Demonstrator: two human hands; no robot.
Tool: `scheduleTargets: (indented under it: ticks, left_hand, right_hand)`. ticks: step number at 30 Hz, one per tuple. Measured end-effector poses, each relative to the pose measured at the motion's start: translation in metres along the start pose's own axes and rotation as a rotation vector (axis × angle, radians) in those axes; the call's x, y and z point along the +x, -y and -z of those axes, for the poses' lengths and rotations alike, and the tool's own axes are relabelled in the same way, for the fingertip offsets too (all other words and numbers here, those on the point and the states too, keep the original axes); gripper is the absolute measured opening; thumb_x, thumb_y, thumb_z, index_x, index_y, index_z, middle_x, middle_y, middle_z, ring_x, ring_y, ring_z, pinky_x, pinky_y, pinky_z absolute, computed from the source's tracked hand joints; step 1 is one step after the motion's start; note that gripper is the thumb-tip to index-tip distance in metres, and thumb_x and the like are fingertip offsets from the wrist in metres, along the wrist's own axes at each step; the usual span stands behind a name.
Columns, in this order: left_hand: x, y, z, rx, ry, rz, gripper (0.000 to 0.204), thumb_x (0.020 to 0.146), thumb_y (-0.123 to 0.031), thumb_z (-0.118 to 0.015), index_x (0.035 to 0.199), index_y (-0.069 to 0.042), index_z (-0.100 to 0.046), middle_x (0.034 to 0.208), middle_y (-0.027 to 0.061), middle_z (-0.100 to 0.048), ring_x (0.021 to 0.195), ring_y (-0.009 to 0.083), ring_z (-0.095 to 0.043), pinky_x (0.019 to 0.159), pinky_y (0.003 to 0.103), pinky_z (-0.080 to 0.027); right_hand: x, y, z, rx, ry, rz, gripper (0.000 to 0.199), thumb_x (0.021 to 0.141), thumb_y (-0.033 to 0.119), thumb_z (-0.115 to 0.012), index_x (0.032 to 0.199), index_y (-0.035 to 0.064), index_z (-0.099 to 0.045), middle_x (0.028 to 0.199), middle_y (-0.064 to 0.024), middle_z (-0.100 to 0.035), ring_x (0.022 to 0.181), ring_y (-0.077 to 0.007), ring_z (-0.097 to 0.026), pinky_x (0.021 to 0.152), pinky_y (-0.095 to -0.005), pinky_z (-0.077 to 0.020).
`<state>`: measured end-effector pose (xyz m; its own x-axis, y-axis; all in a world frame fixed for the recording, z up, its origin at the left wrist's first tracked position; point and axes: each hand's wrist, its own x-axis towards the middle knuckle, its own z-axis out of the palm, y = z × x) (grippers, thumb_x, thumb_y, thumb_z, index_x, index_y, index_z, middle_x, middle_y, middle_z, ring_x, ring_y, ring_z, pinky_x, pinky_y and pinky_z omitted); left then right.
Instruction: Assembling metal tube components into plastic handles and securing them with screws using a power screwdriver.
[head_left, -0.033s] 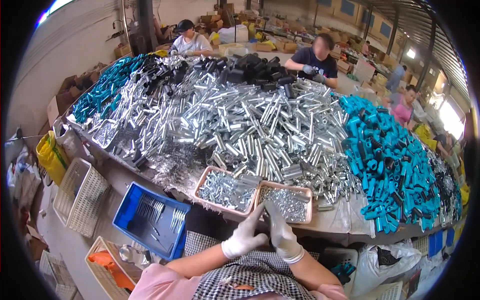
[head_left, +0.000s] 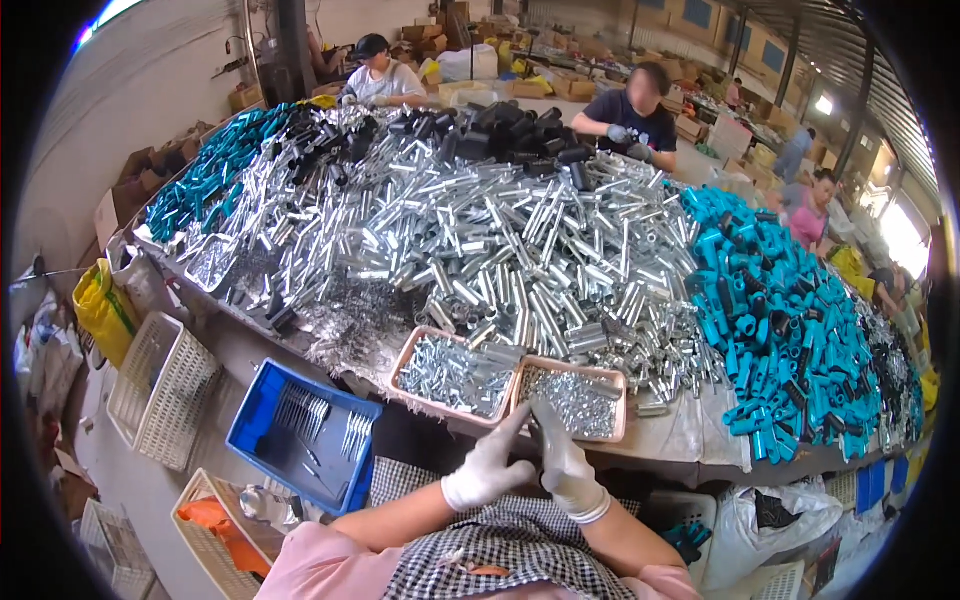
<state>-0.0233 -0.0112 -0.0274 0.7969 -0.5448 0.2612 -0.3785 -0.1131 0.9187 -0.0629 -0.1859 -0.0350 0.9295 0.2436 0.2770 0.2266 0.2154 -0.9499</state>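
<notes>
My left hand (head_left: pixel 487 470), in a white glove, reaches forward with its fingers stretched out and the thumb apart. My right hand (head_left: pixel 572 474), gloved too, is seen edge-on beside it, its fingers straight and greyish at the tips. The fingertips of both hands come close together at the near edge of a pink tray (head_left: pixel 622 405) filled with small shiny metal parts (head_left: pixel 572 402). I make out nothing held in either hand. Left of that tray stands a second pink tray (head_left: pixel 403 362) with small metal pins or screws (head_left: pixel 452 378).
Beyond the trays lies a big heap of silvery metal tubes (head_left: pixel 530 260). Teal plastic handles (head_left: pixel 775 330) are piled right, black parts (head_left: pixel 510 140) at the back. A blue crate (head_left: pixel 250 410) with metal tools and a white basket (head_left: pixel 165 400) stand left. Co-workers (head_left: pixel 635 115) sit across the table.
The view has shifted very slightly. Both of my hands keep nearly the same pose and place.
</notes>
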Motion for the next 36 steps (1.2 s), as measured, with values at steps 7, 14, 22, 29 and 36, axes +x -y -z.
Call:
scheduleTargets:
  ticks: [7,14,22,29,36]
  left_hand:
    - [0.000,0.004,0.007,-0.465,0.171,0.144,0.094,0.088,-0.037,-0.072,0.155,0.003,-0.019,0.144,0.0178,-0.047,0.123,0.0239,-0.054,0.106,0.039,-0.043]
    - [0.000,0.007,0.000,-0.360,0.150,0.143,0.071,0.085,-0.011,-0.069,0.145,0.007,-0.035,0.116,0.0152,-0.064,0.110,0.0188,-0.064,0.096,0.032,-0.051]
    - [0.001,0.048,-0.015,-0.405,-0.015,0.172,0.053,0.090,-0.014,-0.068,0.136,0.004,-0.048,0.119,0.0150,-0.064,0.108,0.0184,-0.065,0.093,0.031,-0.053]
    - [0.002,0.025,-0.005,-0.709,0.278,0.525,0.019,0.098,-0.010,-0.063,0.111,0.003,-0.063,0.097,0.0090,-0.071,0.090,0.0181,-0.070,0.085,0.031,-0.058]
    - [0.002,0.015,0.000,-0.635,0.400,0.498,0.022,0.096,-0.007,-0.064,0.114,0.004,-0.067,0.104,0.0100,-0.071,0.095,0.0179,-0.070,0.086,0.030,-0.059]
  right_hand:
    - [-0.004,-0.003,0.003,0.049,0.022,-0.082,0.118,0.078,0.067,-0.071,0.155,-0.0041,-0.017,0.160,-0.0175,-0.021,0.147,-0.0284,-0.024,0.120,-0.0416,-0.0183]
    - [-0.017,0.000,0.002,0.122,-0.001,-0.114,0.112,0.080,0.059,-0.074,0.153,-0.0068,-0.020,0.154,-0.0198,-0.031,0.140,-0.0298,-0.038,0.117,-0.0434,-0.0284]
    - [-0.011,0.005,0.006,0.207,0.021,-0.120,0.099,0.085,0.048,-0.076,0.153,-0.0036,-0.025,0.156,-0.0169,-0.031,0.141,-0.0298,-0.037,0.118,-0.0444,-0.0273]
    - [-0.021,0.020,0.002,0.483,-0.033,-0.165,0.074,0.089,0.030,-0.070,0.149,-0.0005,-0.038,0.147,-0.0172,-0.048,0.137,-0.0299,-0.043,0.113,-0.0434,-0.0324]
    - [-0.030,0.021,-0.001,0.637,0.036,-0.115,0.077,0.089,0.037,-0.070,0.146,-0.0044,-0.041,0.141,-0.0216,-0.053,0.134,-0.0297,-0.048,0.115,-0.0394,-0.0283]
